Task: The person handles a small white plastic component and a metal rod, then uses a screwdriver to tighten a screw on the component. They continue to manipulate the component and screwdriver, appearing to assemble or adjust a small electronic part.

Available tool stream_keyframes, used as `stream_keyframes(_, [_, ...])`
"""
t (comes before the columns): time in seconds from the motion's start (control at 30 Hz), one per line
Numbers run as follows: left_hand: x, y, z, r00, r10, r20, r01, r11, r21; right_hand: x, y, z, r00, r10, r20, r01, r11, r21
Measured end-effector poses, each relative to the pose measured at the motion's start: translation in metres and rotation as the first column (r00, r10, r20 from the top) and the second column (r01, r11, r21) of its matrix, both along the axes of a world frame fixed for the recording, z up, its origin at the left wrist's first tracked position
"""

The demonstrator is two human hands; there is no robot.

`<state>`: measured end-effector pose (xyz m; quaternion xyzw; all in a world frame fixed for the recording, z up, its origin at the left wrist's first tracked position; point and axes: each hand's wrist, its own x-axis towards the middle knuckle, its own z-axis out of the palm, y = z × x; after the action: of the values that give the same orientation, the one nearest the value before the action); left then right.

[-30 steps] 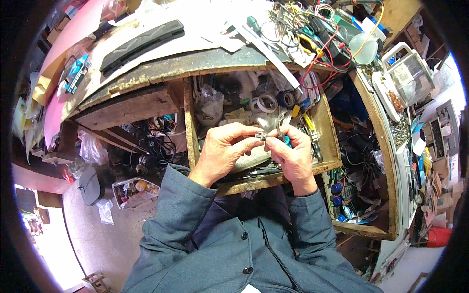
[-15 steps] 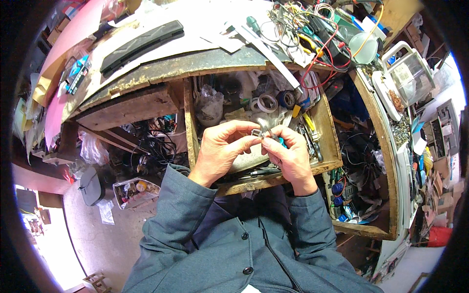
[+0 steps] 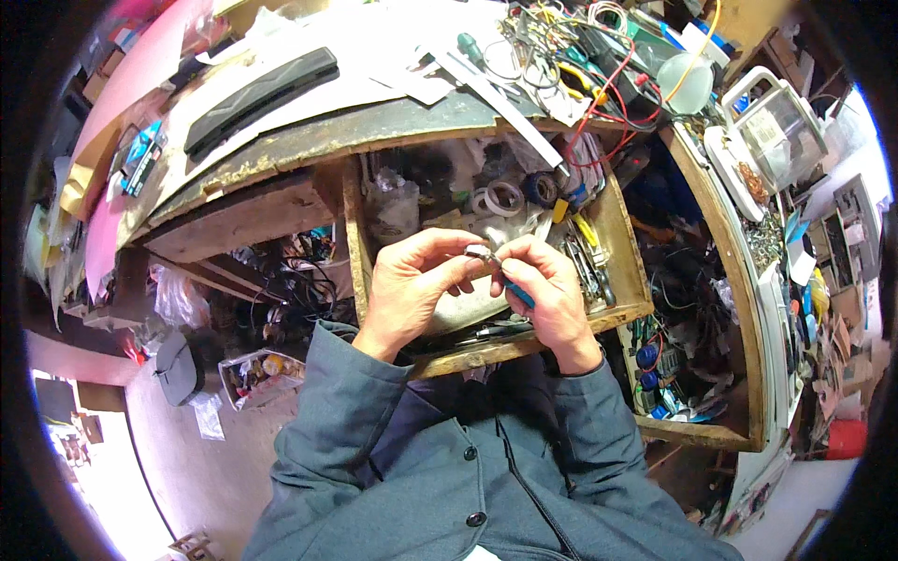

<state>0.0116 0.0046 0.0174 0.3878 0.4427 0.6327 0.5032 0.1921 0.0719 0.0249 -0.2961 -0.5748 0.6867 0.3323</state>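
Above the wooden drawer (image 3: 625,245), the right hand (image 3: 554,301) is clasping a blue-handled tool (image 3: 520,296), its handle slanting from near right to far left; the left hand (image 3: 410,282) is pinching a small metallic piece (image 3: 479,251) at its far right, just beside the right fingertips.

A small silvery metal part (image 3: 478,251) is pinched at the tips of the left fingers (image 3: 445,243). Just beside it, a blue-handled tool (image 3: 519,295) slants within the right fingers (image 3: 529,251), its working end too small to identify.
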Motion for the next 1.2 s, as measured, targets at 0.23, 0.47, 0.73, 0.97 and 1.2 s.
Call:
stream_keyframes(0.23, [-0.003,0.0,-0.003,0.999,-0.019,-0.045,0.019,1.0,0.002,-0.002,0.001,-0.001,0.999,0.003,0.053,-0.008,0.995,0.104])
stream_keyframes(0.47, [-0.006,0.0,-0.009,0.997,-0.066,-0.045,0.062,0.996,-0.067,0.001,0.003,-0.002,0.994,0.021,0.11,-0.036,0.99,0.134])
stream_keyframes(0.73, [-0.011,-0.004,-0.002,0.992,-0.095,-0.088,0.088,0.992,-0.086,0.003,0.002,0.004,0.989,0.101,0.112,-0.111,0.99,0.085])
stream_keyframes(0.97, [-0.012,-0.005,-0.005,0.99,-0.061,-0.123,0.05,0.994,-0.092,0.001,-0.002,0.003,0.989,0.053,0.138,-0.09,0.956,0.279])
stream_keyframes(1.2, [-0.01,-0.006,-0.005,0.995,-0.034,-0.099,0.025,0.996,-0.089,-0.003,-0.001,-0.001,0.993,-0.09,0.081,0.024,0.8,0.6])
